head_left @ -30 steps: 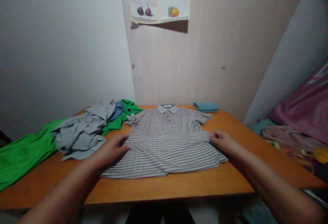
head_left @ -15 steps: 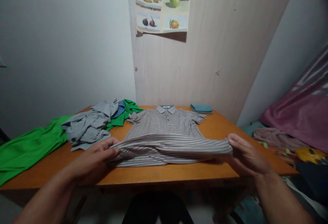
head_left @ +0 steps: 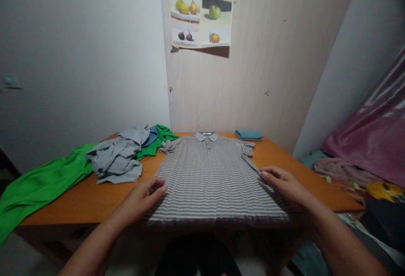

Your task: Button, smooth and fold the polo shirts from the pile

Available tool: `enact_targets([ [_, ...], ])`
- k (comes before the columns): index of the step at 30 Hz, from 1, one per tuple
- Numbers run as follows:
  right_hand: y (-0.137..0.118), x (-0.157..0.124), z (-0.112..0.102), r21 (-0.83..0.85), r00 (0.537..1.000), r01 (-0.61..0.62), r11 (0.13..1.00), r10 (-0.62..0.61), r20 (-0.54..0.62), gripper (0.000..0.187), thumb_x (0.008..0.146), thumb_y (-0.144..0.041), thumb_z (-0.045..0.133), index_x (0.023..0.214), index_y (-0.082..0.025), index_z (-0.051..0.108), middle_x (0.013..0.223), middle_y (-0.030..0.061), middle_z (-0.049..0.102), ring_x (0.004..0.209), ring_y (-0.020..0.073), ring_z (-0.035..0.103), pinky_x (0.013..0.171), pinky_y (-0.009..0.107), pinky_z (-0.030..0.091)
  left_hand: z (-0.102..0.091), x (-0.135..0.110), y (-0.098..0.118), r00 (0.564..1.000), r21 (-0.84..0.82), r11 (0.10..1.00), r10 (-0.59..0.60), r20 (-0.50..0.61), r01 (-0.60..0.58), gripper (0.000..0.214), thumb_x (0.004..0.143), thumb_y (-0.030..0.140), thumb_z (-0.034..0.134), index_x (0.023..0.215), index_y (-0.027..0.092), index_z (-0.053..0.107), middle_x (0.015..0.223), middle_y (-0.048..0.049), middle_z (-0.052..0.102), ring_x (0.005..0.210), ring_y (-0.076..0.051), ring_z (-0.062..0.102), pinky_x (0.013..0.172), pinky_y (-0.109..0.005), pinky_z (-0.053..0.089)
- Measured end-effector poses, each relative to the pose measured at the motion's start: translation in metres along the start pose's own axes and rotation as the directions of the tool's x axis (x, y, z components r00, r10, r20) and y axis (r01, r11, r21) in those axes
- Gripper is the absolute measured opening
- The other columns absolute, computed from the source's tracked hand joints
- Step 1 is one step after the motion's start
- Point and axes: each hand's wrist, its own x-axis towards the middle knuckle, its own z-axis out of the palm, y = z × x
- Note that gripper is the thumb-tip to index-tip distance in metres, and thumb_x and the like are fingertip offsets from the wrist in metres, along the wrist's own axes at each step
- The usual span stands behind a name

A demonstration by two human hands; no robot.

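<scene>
A grey-and-white striped polo shirt [head_left: 209, 175] lies spread front up, its collar at the far side and its hem along the table's near edge. At the shirt's left side is my left hand [head_left: 147, 196], thumb and fingers apart, with no cloth seen between them. My right hand [head_left: 283, 182] pinches the shirt's right side edge, which is lifted a little off the table. The left sleeve looks bunched.
On the wooden table [head_left: 76, 208], a grey garment [head_left: 117, 158] lies crumpled among green cloth [head_left: 53, 175] at the left. A folded blue-green cloth [head_left: 248, 135] sits at the back right. Beyond the right edge are piled fabrics [head_left: 344, 170].
The shirt's lower part, held raised and gathered between both hands before, now lies flat toward me. My left hand has let go; my right hand has moved to the side edge.
</scene>
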Motion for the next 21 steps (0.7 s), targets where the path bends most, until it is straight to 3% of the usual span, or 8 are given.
enact_targets([
  [2, 0.005, 0.006, 0.011, -0.339, 0.998, -0.038, 0.94, 0.018, -0.061, 0.042, 0.09, -0.056, 0.056, 0.106, -0.02, 0.07, 0.106, 0.0127, 0.072, 0.1, 0.0291, 0.065, 0.084, 0.038, 0.049, 0.012, 0.004, -0.001, 0.996, 0.183, 0.982, 0.063, -0.062, -0.051, 0.042, 0.088, 0.058, 0.056, 0.101, 0.021, 0.069, 0.101, -0.0097, 0.071, 0.097, -0.028, 0.064, 0.088, -0.041, 0.05],
  [4, 0.011, 0.006, 0.019, -0.604, 0.987, -0.147, 0.783, 0.076, -0.142, 0.039, 0.092, -0.052, 0.053, 0.105, -0.019, 0.068, 0.106, 0.0159, 0.071, 0.102, 0.0323, 0.065, 0.081, 0.041, 0.048, 0.018, 0.004, -0.004, 0.99, 0.339, 0.938, 0.107, -0.09, -0.071, 0.036, 0.089, 0.054, 0.056, 0.098, 0.021, 0.069, 0.1, -0.01, 0.069, 0.098, -0.028, 0.062, 0.088, -0.041, 0.048],
  [6, 0.017, 0.002, 0.023, -0.723, 0.973, -0.227, 0.652, 0.125, -0.193, 0.038, 0.095, -0.051, 0.047, 0.1, -0.018, 0.066, 0.104, 0.018, 0.071, 0.099, 0.0346, 0.066, 0.074, 0.041, 0.046, 0.019, 0.0, -0.005, 0.988, 0.432, 0.899, 0.124, -0.09, -0.073, 0.033, 0.091, 0.052, 0.055, 0.096, 0.022, 0.068, 0.097, -0.0097, 0.068, 0.096, -0.028, 0.061, 0.086, -0.039, 0.046],
  [9, 0.023, -0.008, 0.022, -0.761, 0.959, -0.283, 0.583, 0.18, -0.218, 0.038, 0.099, -0.047, 0.035, 0.095, -0.021, 0.062, 0.098, 0.0166, 0.073, 0.088, 0.0337, 0.069, 0.064, 0.039, 0.041, 0.018, -0.011, -0.004, 0.99, 0.476, 0.877, 0.119, -0.08, -0.067, 0.032, 0.093, 0.051, 0.053, 0.095, 0.022, 0.066, 0.097, -0.009, 0.065, 0.096, -0.027, 0.06, 0.082, -0.037, 0.045],
  [14, 0.037, -0.025, 0.005, -0.745, 0.952, -0.305, 0.594, 0.22, -0.214, 0.034, 0.098, -0.05, 0.035, 0.091, -0.025, 0.058, 0.089, 0.0139, 0.074, 0.083, 0.034, 0.07, 0.06, 0.036, 0.035, 0.02, -0.037, 0.001, 0.992, 0.465, 0.884, 0.1, -0.084, -0.05, 0.034, 0.092, 0.057, 0.054, 0.096, 0.025, 0.065, 0.1, -0.0083, 0.065, 0.098, -0.028, 0.06, 0.083, -0.039, 0.045],
  [19, 0.067, -0.044, -0.026, -0.633, 0.967, -0.251, 0.732, 0.224, -0.125, 0.034, 0.093, -0.051, 0.042, 0.076, -0.025, 0.057, 0.079, 0.0101, 0.072, 0.075, 0.0288, 0.069, 0.061, 0.035, 0.037, 0.016, -0.069, 0.007, 0.995, 0.382, 0.924, 0.05, -0.083, -0.014, 0.033, 0.083, 0.063, 0.062, 0.091, 0.031, 0.068, 0.096, -0.0064, 0.069, 0.09, -0.028, 0.064, 0.076, -0.037, 0.05],
  [21, 0.076, -0.048, -0.038, -0.584, 0.969, -0.248, 0.773, 0.196, -0.151, 0.035, 0.09, -0.054, 0.048, 0.071, -0.025, 0.058, 0.074, 0.0084, 0.072, 0.071, 0.0273, 0.068, 0.061, 0.035, 0.038, 0.012, -0.076, 0.007, 0.999, 0.341, 0.94, 0.014, -0.051, 0.004, 0.033, 0.081, 0.064, 0.064, 0.09, 0.033, 0.069, 0.091, -0.0048, 0.07, 0.083, -0.027, 0.065, 0.069, -0.035, 0.051],
])
